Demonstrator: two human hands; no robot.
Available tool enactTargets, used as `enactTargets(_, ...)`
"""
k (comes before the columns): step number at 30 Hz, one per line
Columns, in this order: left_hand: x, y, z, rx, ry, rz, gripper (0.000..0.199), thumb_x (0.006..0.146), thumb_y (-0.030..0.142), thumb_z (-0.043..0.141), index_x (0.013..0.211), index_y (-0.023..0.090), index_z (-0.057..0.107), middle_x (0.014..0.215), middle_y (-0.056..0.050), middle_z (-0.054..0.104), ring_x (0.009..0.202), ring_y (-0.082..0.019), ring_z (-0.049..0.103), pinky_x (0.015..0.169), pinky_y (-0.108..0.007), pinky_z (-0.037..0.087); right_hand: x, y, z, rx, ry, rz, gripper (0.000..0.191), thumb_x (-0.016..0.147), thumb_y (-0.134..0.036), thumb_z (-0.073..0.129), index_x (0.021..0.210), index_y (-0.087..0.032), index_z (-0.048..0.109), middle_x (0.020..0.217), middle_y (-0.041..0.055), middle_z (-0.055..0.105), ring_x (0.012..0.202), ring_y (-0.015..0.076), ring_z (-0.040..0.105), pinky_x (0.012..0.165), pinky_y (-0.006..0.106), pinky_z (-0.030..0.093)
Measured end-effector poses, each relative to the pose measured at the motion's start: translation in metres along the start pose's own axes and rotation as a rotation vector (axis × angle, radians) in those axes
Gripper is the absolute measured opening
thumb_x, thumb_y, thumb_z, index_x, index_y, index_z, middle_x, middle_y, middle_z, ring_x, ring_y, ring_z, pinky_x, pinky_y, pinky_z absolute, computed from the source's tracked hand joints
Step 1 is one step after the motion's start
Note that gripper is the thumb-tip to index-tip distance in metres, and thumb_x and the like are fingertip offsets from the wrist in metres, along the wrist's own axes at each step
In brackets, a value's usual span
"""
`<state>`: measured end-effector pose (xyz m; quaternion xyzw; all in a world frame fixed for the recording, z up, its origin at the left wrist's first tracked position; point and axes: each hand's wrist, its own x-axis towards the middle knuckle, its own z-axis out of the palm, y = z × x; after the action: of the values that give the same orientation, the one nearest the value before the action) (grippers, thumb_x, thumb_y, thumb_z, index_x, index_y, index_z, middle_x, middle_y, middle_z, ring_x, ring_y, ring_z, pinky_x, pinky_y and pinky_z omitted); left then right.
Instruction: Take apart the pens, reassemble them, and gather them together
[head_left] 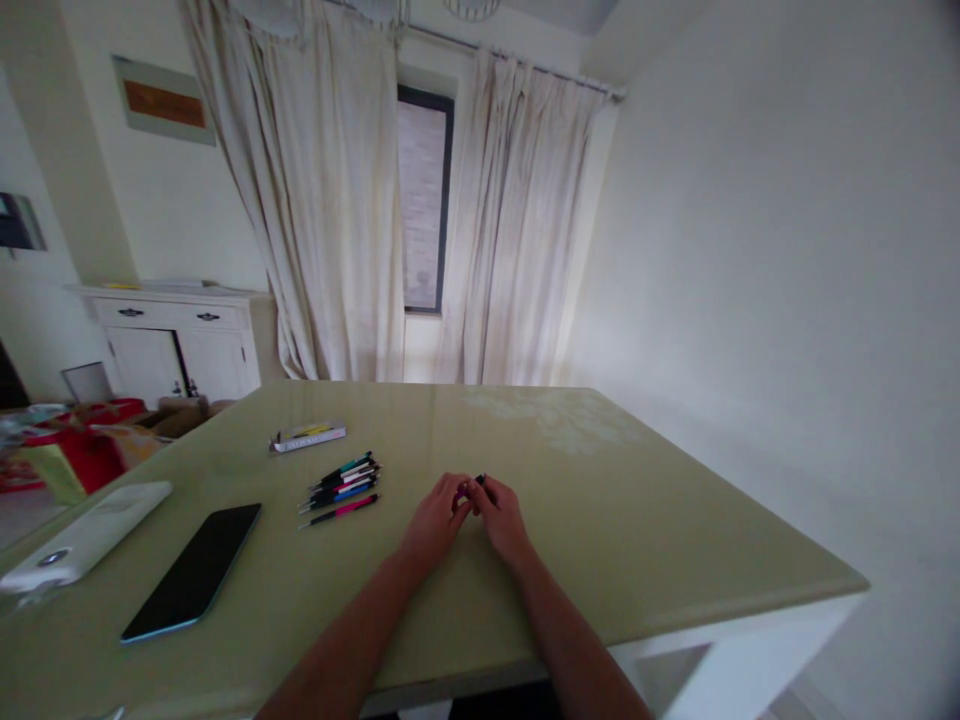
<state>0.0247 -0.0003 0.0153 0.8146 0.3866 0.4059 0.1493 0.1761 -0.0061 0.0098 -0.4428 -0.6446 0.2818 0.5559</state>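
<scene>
My left hand (436, 520) and my right hand (501, 515) meet above the middle of the table (600, 540), fingertips pinched together. Between them shows a bit of a small pen (463, 492), dark with a purple part; the fingers hide most of it. To the left of my hands lies a loose pile of several slim pens (345, 482) with black, blue, white and teal barrels. A pink and black pen (341, 511) rests at the near side of that pile, a little apart. Both forearms reach in from the table's front edge.
A small open box (309, 440) with something yellow in it lies behind the pens. On the left are a black-screened tablet or phone (196, 570) and a long white device (90, 535). A white wall (787, 300) borders the table's right side.
</scene>
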Motion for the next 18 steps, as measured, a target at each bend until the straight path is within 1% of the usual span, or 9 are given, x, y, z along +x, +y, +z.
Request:
enactTargets(1,-0.004,-0.001,0.002,-0.008,-0.004,-0.033,0.026,0.098,0.031,0.047,0.120,0.021,0.055,0.113,-0.008,0.064,0.096,-0.019,0.064,0.084,-0.032,0.051,0.001,0.001,-0.001,0.003,0.040,0.026,0.040,0.091,-0.051,0.054,0.073,-0.018,0.066,0.060,-0.0002,0.057,0.056,0.0139,0.052,0.053,0.024,0.038)
enactTargets(3,-0.011,-0.005,-0.004,0.018,-0.046,-0.085,0.025,0.098,0.032,0.046,0.117,0.021,0.058,0.113,-0.008,0.066,0.099,-0.021,0.064,0.086,-0.034,0.049,0.004,0.003,-0.004,0.051,0.150,0.104,0.041,0.087,-0.052,0.057,0.065,-0.018,0.063,0.054,-0.0012,0.053,0.049,0.0126,0.046,0.048,0.024,0.034)
enactTargets(4,-0.014,-0.007,-0.009,0.034,-0.076,-0.104,0.024,0.098,0.033,0.045,0.112,0.021,0.060,0.107,-0.008,0.068,0.096,-0.022,0.065,0.085,-0.034,0.049,0.005,0.003,-0.004,0.098,0.203,0.145,0.041,0.086,-0.052,0.058,0.064,-0.018,0.063,0.052,-0.0017,0.052,0.047,0.0119,0.044,0.046,0.024,0.032)
enactTargets(6,-0.017,-0.009,-0.020,0.059,-0.085,-0.143,0.027,0.099,0.037,0.042,0.103,0.021,0.063,0.093,-0.006,0.069,0.086,-0.022,0.064,0.079,-0.033,0.048,0.006,0.004,-0.005,0.194,0.233,0.202,0.040,0.083,-0.052,0.060,0.063,-0.017,0.065,0.050,-0.0019,0.051,0.044,0.0109,0.041,0.044,0.024,0.030)
enactTargets(8,-0.018,-0.010,-0.026,0.058,-0.063,-0.145,0.031,0.099,0.039,0.040,0.100,0.020,0.064,0.088,-0.005,0.068,0.082,-0.021,0.063,0.076,-0.032,0.047,0.007,0.005,-0.003,0.280,0.174,0.227,0.040,0.081,-0.053,0.063,0.065,-0.016,0.067,0.051,-0.0005,0.054,0.044,0.0107,0.043,0.044,0.023,0.031)
enactTargets(11,-0.017,-0.010,-0.025,0.008,-0.030,-0.091,0.032,0.099,0.043,0.041,0.103,0.021,0.065,0.095,-0.005,0.068,0.088,-0.021,0.063,0.080,-0.031,0.046,0.007,0.006,0.001,0.393,0.064,0.258,0.043,0.078,-0.056,0.065,0.068,-0.015,0.070,0.054,0.0025,0.060,0.043,0.0105,0.046,0.042,0.023,0.032)
enactTargets(13,-0.017,-0.010,-0.021,-0.015,-0.004,-0.081,0.033,0.098,0.046,0.043,0.103,0.022,0.065,0.097,-0.005,0.068,0.087,-0.020,0.063,0.080,-0.031,0.046,0.007,0.007,0.003,0.447,0.055,0.283,0.044,0.077,-0.058,0.066,0.069,-0.014,0.070,0.054,0.0033,0.062,0.040,0.0100,0.046,0.041,0.023,0.031)
enactTargets(16,-0.018,-0.010,-0.018,-0.008,0.028,-0.094,0.033,0.099,0.047,0.041,0.098,0.021,0.063,0.092,-0.004,0.066,0.082,-0.019,0.061,0.077,-0.030,0.044,0.007,0.009,0.004,0.501,0.081,0.312,0.044,0.075,-0.058,0.069,0.070,-0.014,0.071,0.053,0.0035,0.063,0.039,0.0093,0.046,0.039,0.023,0.031)
enactTargets(18,-0.018,-0.010,-0.019,0.001,0.039,-0.089,0.034,0.100,0.045,0.039,0.094,0.021,0.062,0.089,-0.004,0.064,0.082,-0.019,0.060,0.076,-0.030,0.043,0.007,0.009,0.005,0.526,0.062,0.318,0.044,0.075,-0.058,0.069,0.070,-0.014,0.071,0.054,0.0040,0.064,0.039,0.0094,0.047,0.039,0.023,0.032)
